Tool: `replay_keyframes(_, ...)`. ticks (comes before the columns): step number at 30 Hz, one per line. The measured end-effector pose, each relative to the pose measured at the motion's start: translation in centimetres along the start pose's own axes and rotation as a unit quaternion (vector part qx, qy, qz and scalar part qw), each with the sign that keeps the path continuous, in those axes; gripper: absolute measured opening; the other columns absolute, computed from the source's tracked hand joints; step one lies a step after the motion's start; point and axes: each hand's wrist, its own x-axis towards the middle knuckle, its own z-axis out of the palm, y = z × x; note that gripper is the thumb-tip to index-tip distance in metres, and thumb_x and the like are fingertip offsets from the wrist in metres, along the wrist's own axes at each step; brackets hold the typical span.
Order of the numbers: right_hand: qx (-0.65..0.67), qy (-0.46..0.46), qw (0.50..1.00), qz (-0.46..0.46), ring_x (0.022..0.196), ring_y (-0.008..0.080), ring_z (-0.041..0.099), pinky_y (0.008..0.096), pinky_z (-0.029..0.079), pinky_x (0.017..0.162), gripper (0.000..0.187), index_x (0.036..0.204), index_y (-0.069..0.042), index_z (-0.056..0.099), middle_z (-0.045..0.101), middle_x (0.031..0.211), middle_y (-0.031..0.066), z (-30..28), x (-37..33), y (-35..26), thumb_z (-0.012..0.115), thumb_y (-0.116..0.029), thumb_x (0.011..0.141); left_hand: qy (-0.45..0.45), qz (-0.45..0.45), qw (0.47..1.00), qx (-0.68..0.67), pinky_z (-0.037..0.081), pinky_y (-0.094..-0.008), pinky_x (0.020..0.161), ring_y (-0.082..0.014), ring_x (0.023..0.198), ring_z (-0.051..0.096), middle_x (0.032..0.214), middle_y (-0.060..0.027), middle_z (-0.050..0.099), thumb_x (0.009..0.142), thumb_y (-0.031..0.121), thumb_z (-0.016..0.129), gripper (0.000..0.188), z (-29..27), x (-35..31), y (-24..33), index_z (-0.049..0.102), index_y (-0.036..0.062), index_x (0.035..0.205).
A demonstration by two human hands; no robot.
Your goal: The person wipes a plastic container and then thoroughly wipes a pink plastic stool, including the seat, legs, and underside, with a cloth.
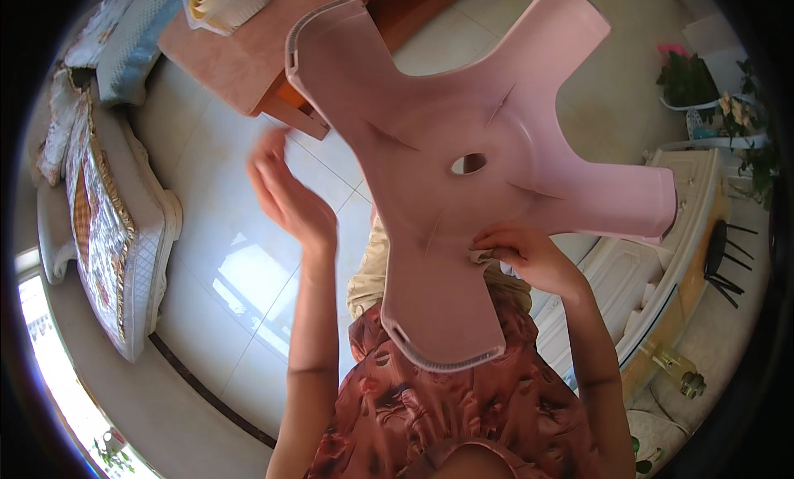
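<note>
A pink plastic stool (447,131) with four spread legs and an oval hole in its seat fills the middle of the view, tipped up in front of my body. At the notch between its near and right legs is my right hand (529,256), closed on a small crumpled whitish cloth (486,254) pressed to the plastic. Part of the cloth is hidden by the fingers. My left hand (289,193) is raised to the left of the stool, apart from it, with its fingers loosely stretched and slightly blurred. What bears the stool's weight cannot be made out.
A brownish table (223,61) carrying a clear plastic container (227,3) stands at the far left. A sofa with patterned covers (107,206) lines the left. On the right are a pale cabinet (691,173), potted plants (691,78) and a black rack-like item (719,260).
</note>
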Motion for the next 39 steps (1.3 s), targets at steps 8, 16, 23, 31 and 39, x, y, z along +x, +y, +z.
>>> replay_keyframes(8,0.065,-0.108,0.988,-0.093,0.102,0.0138,0.061,0.0290,0.049,0.086,0.027,0.118,-0.004,0.064,0.066,0.111,0.0037,-3.0,6.9,-2.0,0.059,-0.003,0.091,-0.282,-0.329,0.878,-0.202,0.040,-0.0373,0.106,-0.0274,0.125,0.052,0.133,-0.0163,0.058,0.097,0.068,0.022,0.087,7.9,9.3,2.7,0.049,-0.0034,0.137)
replay_keyframes(16,0.069,0.466,0.770,-0.430,0.102,0.0168,0.057,0.0300,0.050,0.081,0.040,0.111,-0.007,0.065,0.054,0.109,0.0061,-1.8,19.5,-11.2,0.066,0.014,0.077,-0.173,-0.352,0.877,-0.278,0.042,-0.0387,0.105,-0.0285,0.122,0.055,0.134,-0.0157,0.057,0.094,0.070,0.030,0.085,7.2,7.3,1.8,0.049,-0.0011,0.137)
replay_keyframes(23,-0.065,0.442,0.788,-0.423,0.098,0.0267,0.060,0.0356,0.050,0.081,0.031,0.096,-0.005,0.070,0.060,0.100,0.0077,3.1,22.2,-2.7,0.066,0.014,0.072,-0.269,-0.298,0.867,-0.295,0.036,-0.0385,0.110,-0.0309,0.128,0.049,0.136,-0.0185,0.054,0.094,0.072,0.016,0.093,7.2,7.7,1.4,0.052,-0.0050,0.132)
replay_keyframes(31,0.141,0.437,0.792,-0.404,0.100,0.0165,0.059,0.0269,0.048,0.084,0.035,0.110,-0.003,0.065,0.059,0.113,0.0064,0.3,19.2,-10.1,0.070,0.011,0.078,-0.221,-0.253,0.881,-0.333,0.036,-0.0380,0.111,-0.0285,0.128,0.049,0.139,-0.0155,0.052,0.097,0.068,0.023,0.084,6.3,7.4,0.7,0.046,-0.0016,0.139)
replay_keyframes(39,0.187,0.385,0.830,-0.358,0.097,0.0216,0.062,0.0318,0.050,0.081,0.027,0.098,-0.001,0.065,0.061,0.107,0.0097,5.7,21.0,-6.4,0.065,0.014,0.075,-0.176,-0.285,0.902,-0.274,0.038,-0.0362,0.109,-0.0272,0.125,0.052,0.133,-0.0138,0.058,0.097,0.069,0.026,0.085,6.1,6.9,0.3,0.054,-0.0039,0.130)
